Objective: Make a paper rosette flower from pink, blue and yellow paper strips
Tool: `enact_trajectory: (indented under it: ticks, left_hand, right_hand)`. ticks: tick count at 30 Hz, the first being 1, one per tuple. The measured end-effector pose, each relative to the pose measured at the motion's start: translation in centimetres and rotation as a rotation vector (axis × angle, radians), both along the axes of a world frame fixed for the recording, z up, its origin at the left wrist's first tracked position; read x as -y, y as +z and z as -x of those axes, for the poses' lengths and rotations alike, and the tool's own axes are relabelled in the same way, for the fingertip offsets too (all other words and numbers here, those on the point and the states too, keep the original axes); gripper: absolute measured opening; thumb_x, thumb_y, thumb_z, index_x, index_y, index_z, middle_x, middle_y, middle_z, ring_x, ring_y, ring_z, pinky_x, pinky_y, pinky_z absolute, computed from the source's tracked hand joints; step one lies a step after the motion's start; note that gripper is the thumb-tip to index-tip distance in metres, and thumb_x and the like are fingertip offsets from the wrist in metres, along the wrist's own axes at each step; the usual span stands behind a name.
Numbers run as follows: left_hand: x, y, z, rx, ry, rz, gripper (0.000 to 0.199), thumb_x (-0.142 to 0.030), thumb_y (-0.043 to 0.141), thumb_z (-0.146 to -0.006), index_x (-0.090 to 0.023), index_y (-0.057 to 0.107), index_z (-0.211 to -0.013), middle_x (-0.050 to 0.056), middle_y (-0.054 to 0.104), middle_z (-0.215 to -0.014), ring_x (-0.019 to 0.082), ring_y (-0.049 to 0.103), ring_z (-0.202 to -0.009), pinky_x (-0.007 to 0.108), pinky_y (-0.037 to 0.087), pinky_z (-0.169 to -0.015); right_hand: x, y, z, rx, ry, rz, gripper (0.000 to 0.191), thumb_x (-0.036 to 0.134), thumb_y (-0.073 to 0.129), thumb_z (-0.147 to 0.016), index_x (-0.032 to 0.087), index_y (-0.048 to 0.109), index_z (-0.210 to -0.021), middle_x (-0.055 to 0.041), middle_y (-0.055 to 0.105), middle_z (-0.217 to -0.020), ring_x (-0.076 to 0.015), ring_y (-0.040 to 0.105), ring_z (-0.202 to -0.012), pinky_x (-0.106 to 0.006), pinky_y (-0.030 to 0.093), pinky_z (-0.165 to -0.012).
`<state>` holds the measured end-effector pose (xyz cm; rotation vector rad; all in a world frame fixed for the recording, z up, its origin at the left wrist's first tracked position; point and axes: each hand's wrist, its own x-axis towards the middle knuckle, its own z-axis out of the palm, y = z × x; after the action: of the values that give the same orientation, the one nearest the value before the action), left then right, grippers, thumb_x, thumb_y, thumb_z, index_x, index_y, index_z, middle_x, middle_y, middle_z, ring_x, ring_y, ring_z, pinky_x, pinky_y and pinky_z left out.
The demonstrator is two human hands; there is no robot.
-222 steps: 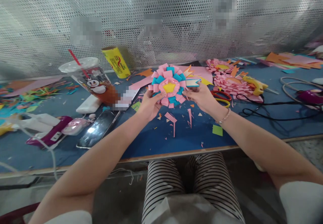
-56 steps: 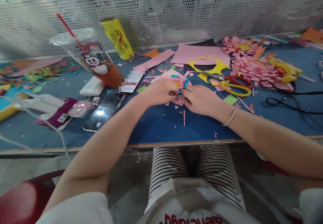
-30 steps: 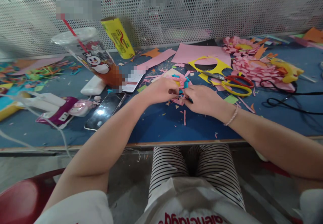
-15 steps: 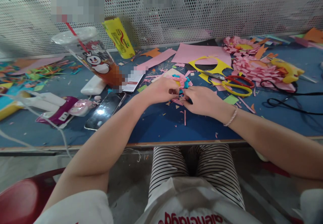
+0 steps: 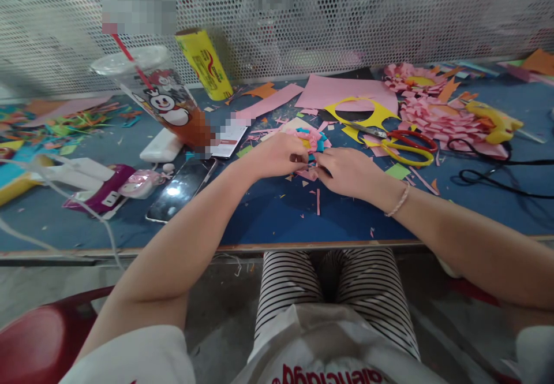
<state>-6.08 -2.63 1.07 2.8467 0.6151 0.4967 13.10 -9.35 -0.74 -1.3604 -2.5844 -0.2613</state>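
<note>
A small paper flower with pink and blue petals and a yellow part lies on the blue table, between both hands. My left hand is closed on its left side, fingers curled and thumb near the lower petals. From the right, my right hand pinches at the flower's lower edge; what its fingertips hold is too small to name. Pink scraps surround the hands. Red-and-yellow scissors rest right of the flower, beside a yellow paper sheet with cut-out holes.
A drink cup, a phone, a power bank and a yellow tube stand or lie at left. Pink fringed flowers, a yellow glue gun and black cord lie at right. Mesh panel behind.
My right hand's fingertips have shifted very slightly at the flower's lower edge. My left hand stays on the flower. The camera view has moved slightly.
</note>
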Motion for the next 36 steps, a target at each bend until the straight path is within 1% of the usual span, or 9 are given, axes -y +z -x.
enact_trajectory:
  ticks: [6, 12, 18, 25, 31, 36]
  left_hand:
    - [-0.04, 0.32, 0.05, -0.018, 0.024, 0.049, 0.01, -0.017, 0.06, -0.073, -0.019, 0.07, -0.072, 0.0, 0.067, -0.067, 0.01, 0.058, -0.063, 0.022, 0.041, -0.063]
    - [0.1, 0.58, 0.1, 0.005, 0.043, 0.125, 0.009, -0.018, 0.061, -0.073, -0.019, 0.07, -0.073, 0.0, 0.068, -0.069, 0.009, 0.058, -0.064, 0.022, 0.041, -0.063]
    - [0.14, 0.62, 0.09, 0.001, 0.034, 0.172, 0.008, -0.018, 0.062, -0.074, -0.019, 0.07, -0.075, 0.0, 0.07, -0.073, 0.01, 0.06, -0.07, 0.022, 0.041, -0.068]
    - [0.13, 0.28, 0.09, 0.038, 0.062, 0.155, 0.008, -0.018, 0.063, -0.072, -0.019, 0.071, -0.074, 0.0, 0.069, -0.07, 0.009, 0.058, -0.065, 0.021, 0.041, -0.064]
    - [0.22, 0.36, 0.06, 0.04, 0.079, 0.175, 0.009, -0.021, 0.064, -0.07, -0.019, 0.072, -0.073, 0.001, 0.068, -0.068, 0.009, 0.056, -0.061, 0.022, 0.041, -0.062]
    - [0.25, 0.36, 0.01, 0.054, 0.097, 0.158, 0.01, -0.021, 0.062, -0.071, -0.019, 0.072, -0.071, 0.0, 0.067, -0.065, 0.009, 0.055, -0.06, 0.023, 0.04, -0.061]
  right_hand:
    - [0.08, 0.1, -0.12, -0.043, -0.013, 0.014, 0.026, 0.025, 0.038, -0.089, 0.014, 0.061, -0.091, -0.0105, 0.066, -0.085, -0.0195, 0.058, -0.074, -0.031, 0.032, -0.06]
    - [-0.07, 0.34, -0.4, -0.102, -0.036, 0.057, 0.022, 0.024, 0.041, -0.086, 0.015, 0.06, -0.081, -0.0084, 0.064, -0.08, -0.0176, 0.055, -0.071, -0.031, 0.03, -0.059]
    - [-0.54, 0.1, -0.81, -0.158, -0.04, 0.067, 0.018, 0.024, 0.043, -0.083, 0.016, 0.058, -0.076, -0.0068, 0.062, -0.076, -0.0161, 0.053, -0.068, -0.03, 0.028, -0.057]
    - [-0.58, 0.22, -0.76, -0.157, -0.058, 0.063, 0.021, 0.023, 0.041, -0.084, 0.016, 0.058, -0.075, -0.0074, 0.063, -0.078, -0.0164, 0.054, -0.069, -0.03, 0.027, -0.057]
    - [-0.61, 0.17, -0.8, -0.153, -0.07, 0.063, 0.021, 0.025, 0.043, -0.084, 0.016, 0.06, -0.076, -0.0071, 0.062, -0.076, -0.0165, 0.054, -0.068, -0.029, 0.028, -0.057]
    - [-0.61, 0.08, -0.83, -0.155, -0.062, 0.055, 0.02, 0.024, 0.043, -0.084, 0.017, 0.06, -0.076, -0.007, 0.063, -0.077, -0.0164, 0.055, -0.068, -0.03, 0.028, -0.057]
